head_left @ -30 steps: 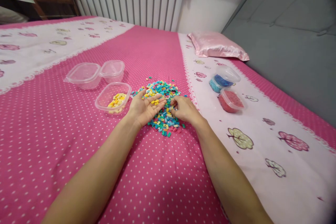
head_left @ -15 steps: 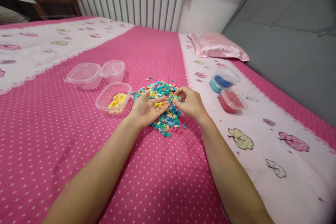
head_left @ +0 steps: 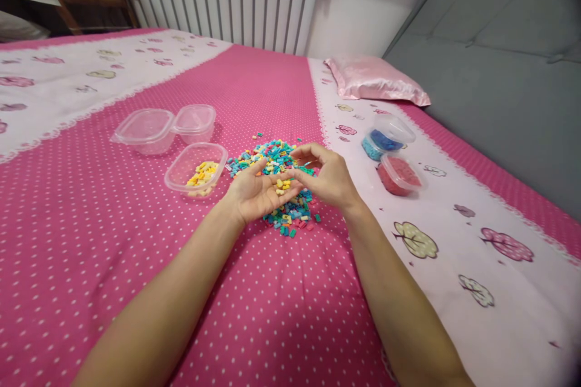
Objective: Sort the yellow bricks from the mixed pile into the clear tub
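My left hand [head_left: 256, 196] is palm up over the pile, its fingers stretched out flat. Several small yellow building bricks [head_left: 282, 185] rest on those fingers. Close above them is my right hand [head_left: 330, 176], with thumb and forefinger apart and nothing visible between them. Its thumb tip is near the left fingers. Beneath both hands lies a heap of mixed small bricks [head_left: 290, 214], mostly teal, blue and yellow with some pink, partly hidden by the hands. Left of the heap, a clear plastic container [head_left: 175, 176] holds yellow bricks [head_left: 203, 176].
Two more clear containers [head_left: 147, 127] stand behind it, touching. On the right are containers of blue bricks [head_left: 384, 140] and red bricks [head_left: 399, 175]. A pink pillow [head_left: 376, 81] lies on the polka-dot bedspread [head_left: 272, 314], by a grey headboard [head_left: 494, 60]. Behind is a radiator [head_left: 227, 3].
My right thumb and forefinger have parted, and the hand sits closer over my left fingers. The left hand has shifted slightly right, and more yellow bricks show on it.
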Demonstrator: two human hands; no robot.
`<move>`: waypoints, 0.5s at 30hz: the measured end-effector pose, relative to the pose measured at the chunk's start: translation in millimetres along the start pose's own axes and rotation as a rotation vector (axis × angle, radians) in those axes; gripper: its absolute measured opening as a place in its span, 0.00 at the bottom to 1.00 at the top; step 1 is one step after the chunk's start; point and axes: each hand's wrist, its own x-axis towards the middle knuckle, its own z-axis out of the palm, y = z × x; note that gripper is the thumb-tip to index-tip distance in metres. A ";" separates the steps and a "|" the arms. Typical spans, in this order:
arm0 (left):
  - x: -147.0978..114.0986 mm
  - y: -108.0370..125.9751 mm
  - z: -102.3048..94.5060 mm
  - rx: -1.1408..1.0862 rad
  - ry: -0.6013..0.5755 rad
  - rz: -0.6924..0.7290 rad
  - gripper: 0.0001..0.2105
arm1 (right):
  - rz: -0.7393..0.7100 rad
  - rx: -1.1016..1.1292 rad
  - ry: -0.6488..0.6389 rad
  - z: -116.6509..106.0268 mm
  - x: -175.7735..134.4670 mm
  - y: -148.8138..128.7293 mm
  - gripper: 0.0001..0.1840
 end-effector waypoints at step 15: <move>-3.7 6.0 4.8 -0.091 0.288 0.329 0.22 | 0.282 -0.308 -0.269 -0.4 -3.6 18.5 0.13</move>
